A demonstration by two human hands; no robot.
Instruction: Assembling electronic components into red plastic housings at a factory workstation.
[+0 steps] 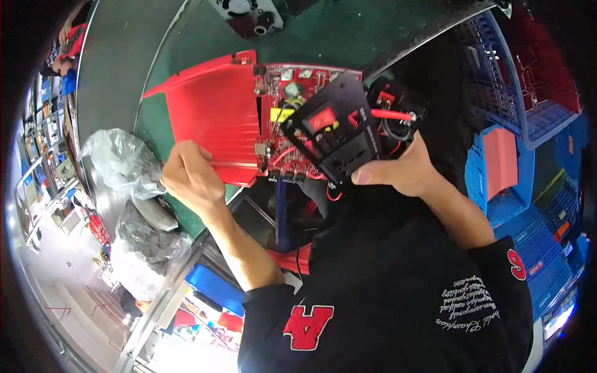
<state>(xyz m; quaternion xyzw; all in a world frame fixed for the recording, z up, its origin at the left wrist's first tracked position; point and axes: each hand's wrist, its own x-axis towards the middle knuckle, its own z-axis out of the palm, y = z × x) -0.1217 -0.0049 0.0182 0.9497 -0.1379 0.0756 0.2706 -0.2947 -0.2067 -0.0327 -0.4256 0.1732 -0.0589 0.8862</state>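
half over the circuit board, black panel slants leftward from right hand, which grasps it; left hand curls at red casing, grip unclear.

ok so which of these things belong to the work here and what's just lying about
Seems part of the work:
black panel, in the right grip
red circuit board
red ribbed housing, by the left grip

Apparently just lying about:
plastic bags
blue crate
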